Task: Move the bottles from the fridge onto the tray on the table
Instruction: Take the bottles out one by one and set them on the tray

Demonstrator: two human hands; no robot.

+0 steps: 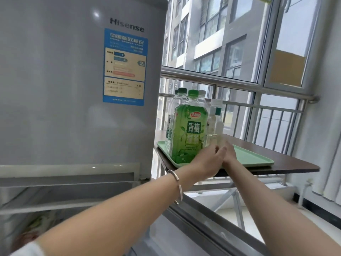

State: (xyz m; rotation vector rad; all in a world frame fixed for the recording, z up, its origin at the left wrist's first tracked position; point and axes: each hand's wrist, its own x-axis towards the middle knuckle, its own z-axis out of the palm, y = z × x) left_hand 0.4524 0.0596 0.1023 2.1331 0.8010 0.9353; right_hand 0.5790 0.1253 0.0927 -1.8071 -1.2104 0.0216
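A mint-green tray (254, 158) lies on a dark brown table (297, 164) to the right of the grey fridge (64, 108). Several bottles stand upright at the tray's left end. In front is a large green-labelled tea bottle (188, 130), to its right a clear bottle with a white cap (215, 121), and behind them clear bottles with green caps (181, 97). My left hand (207, 162), with a bracelet on the wrist, is beside the tea bottle's base, fingers apart and holding nothing. My right hand (229, 153) reaches just behind it toward the clear bottle's base. Its grip is blurred and partly hidden.
The fridge's upper door is closed. Its lower compartment (55, 193) stands open with wire shelves, and its door (203, 224) swings out beneath my arms. A metal railing (258, 106) and windows run behind the table. The tray's right half is bare.
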